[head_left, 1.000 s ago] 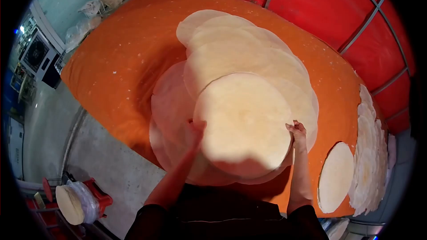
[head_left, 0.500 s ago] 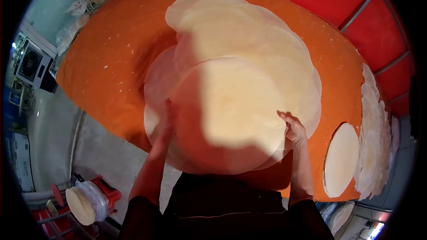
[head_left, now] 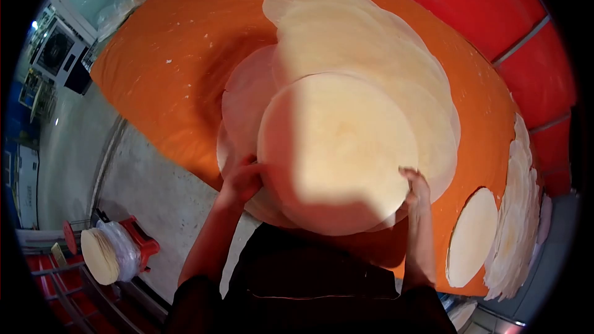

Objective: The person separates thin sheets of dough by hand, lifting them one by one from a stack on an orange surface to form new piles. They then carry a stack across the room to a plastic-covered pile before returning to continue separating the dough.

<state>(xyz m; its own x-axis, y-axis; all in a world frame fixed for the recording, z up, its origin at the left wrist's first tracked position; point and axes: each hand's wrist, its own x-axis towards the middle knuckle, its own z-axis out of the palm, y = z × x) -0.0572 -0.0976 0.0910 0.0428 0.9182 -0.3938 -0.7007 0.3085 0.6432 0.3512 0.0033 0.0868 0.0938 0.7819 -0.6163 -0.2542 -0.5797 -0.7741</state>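
A large, thin, round sheet of dough (head_left: pixel 352 142) lies level in front of me, half in reddish shade. My left hand (head_left: pixel 243 180) pinches its left edge, thumb and fingers closed. On the opposite side, my right hand (head_left: pixel 418 187) has its fingers curled on the lower right edge. Beneath and beyond it, overlapping dough sheets (head_left: pixel 352 31) fan out over an orange cloth (head_left: pixel 161 99). Whether the held sheet touches those below along its whole underside is hidden.
To the right lie a round stack of sheets (head_left: pixel 473 238) and a ragged row of overlapping sheets (head_left: pixel 513 210). Red panels (head_left: pixel 470 0) border the far side. At lower left, a red stool (head_left: pixel 145 244) stands beside a plastic-wrapped round stack (head_left: pixel 100 256).
My left hand has closed on the sheet's left edge and shows more plainly. The round sheet sits slightly farther right in view. The whole view has shifted and turned a little.
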